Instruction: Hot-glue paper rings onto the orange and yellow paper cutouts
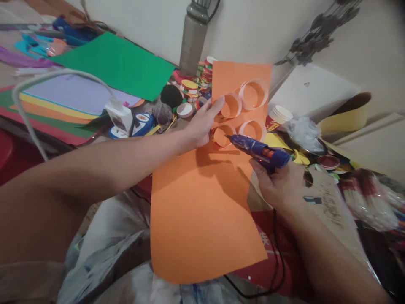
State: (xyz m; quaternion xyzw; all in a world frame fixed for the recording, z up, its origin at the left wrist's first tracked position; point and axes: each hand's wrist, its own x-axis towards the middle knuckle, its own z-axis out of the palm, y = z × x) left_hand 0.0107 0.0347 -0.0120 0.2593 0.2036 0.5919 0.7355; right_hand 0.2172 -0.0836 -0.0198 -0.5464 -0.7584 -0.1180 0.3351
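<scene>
**Four rings stand on the panel, glue gun over one**

Four rings [265,97] sit on the orange panel [242,69], beside and right of the left fingers; whether each is stuck fast I cannot tell. The left hand [202,124] has its fingers against the upper left ring; I cannot tell whether they grip it or merely steady it. The right hand [281,185] has its fingers wrapped round the glue gun [259,150], whose nozzle points at the lower left ring. My judgement: the placing looks well along, the gluing is in progress, and how much is left does not show.

The lower sheet [202,215], with no ring on it, reaches below both hands over the lap, giving the most room. Left of the left fingers, small lids crowd in; beyond them stands a bottle [193,40]. Cups [280,116] hem in the panel's right edge, above the right fingers. The cord [275,249] hangs below them.
</scene>
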